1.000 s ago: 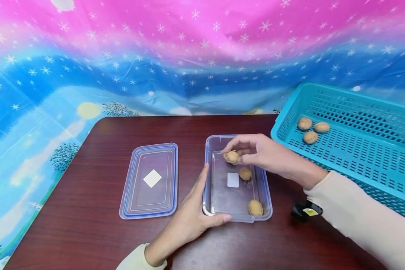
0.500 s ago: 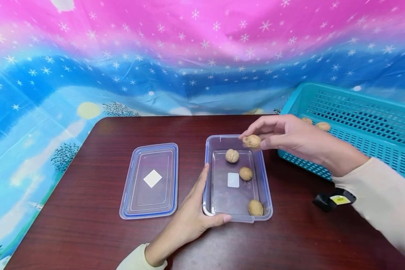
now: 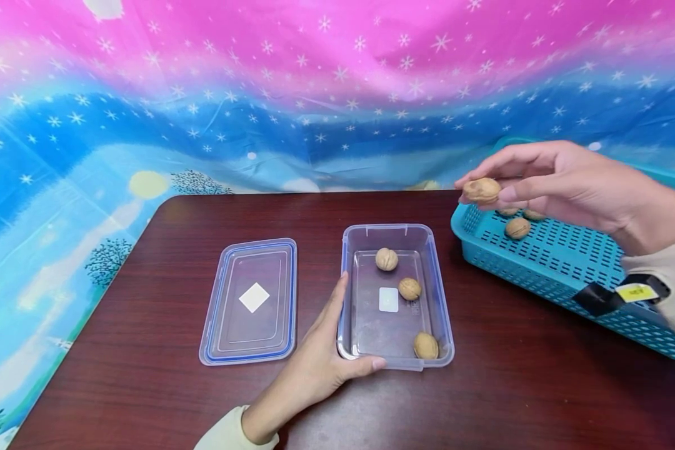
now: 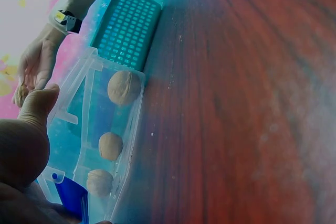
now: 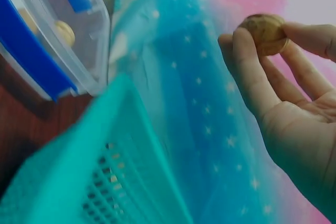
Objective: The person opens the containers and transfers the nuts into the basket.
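Note:
My right hand [image 3: 582, 187] pinches a walnut [image 3: 482, 190] between thumb and fingers, raised above the left end of the teal basket [image 3: 540, 275]. In the right wrist view the same walnut [image 5: 265, 34] sits at the fingertips. My left hand [image 3: 320, 356] rests at the near left corner of the clear plastic box [image 3: 365, 328], straight fingers along its left side and thumb on its front edge. Inside the box lie a pale walnut [image 3: 386, 259], a browner one [image 3: 409, 289] and another walnut [image 3: 426, 345] in the near right corner. Several walnuts [image 3: 517, 228] lie in the basket, partly hidden behind my hand.
A clear lid [image 3: 261, 331] with a blue seal and a white label lies flat on the dark wood table [image 3: 146, 325], left of the box. The basket stands at the right. A patterned pink and blue cloth [image 3: 315, 94] hangs behind the table.
My right hand has moved from inside the box, up and right over the basket, carrying the walnut. The pale walnut now shows uncovered in the box. My left hand has stayed put.

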A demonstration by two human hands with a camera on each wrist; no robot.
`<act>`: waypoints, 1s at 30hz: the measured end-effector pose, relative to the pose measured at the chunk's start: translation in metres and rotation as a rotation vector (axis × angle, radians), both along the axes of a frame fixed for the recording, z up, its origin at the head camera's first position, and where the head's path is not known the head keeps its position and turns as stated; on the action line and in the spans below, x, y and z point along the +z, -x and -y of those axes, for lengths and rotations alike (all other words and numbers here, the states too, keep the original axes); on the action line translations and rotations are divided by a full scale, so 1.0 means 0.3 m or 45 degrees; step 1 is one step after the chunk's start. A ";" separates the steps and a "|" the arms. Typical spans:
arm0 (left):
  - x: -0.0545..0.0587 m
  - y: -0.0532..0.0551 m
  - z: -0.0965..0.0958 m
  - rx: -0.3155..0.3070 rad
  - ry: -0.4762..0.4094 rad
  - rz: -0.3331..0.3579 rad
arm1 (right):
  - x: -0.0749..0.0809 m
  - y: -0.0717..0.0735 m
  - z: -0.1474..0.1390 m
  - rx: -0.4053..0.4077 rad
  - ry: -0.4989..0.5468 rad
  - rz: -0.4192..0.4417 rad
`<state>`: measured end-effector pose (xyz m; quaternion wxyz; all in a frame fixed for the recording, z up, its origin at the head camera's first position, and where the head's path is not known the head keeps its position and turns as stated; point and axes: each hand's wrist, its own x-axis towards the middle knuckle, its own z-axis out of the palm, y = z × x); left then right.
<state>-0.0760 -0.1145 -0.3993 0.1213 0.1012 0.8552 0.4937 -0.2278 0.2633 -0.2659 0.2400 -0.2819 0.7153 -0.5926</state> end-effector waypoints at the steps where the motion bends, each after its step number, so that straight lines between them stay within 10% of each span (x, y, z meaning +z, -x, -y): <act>1: 0.000 0.000 0.001 0.000 0.001 0.000 | -0.003 0.008 -0.020 -0.015 -0.028 -0.026; 6: -0.003 0.000 0.002 -0.002 0.005 -0.005 | -0.029 0.045 -0.108 -0.143 -0.188 -0.090; 24: -0.002 0.001 0.000 -0.005 -0.007 -0.001 | -0.179 0.136 -0.377 -0.169 0.065 -0.013; 30: -0.002 0.000 0.000 -0.001 -0.013 0.004 | -0.223 0.152 -0.440 -0.218 -0.041 0.038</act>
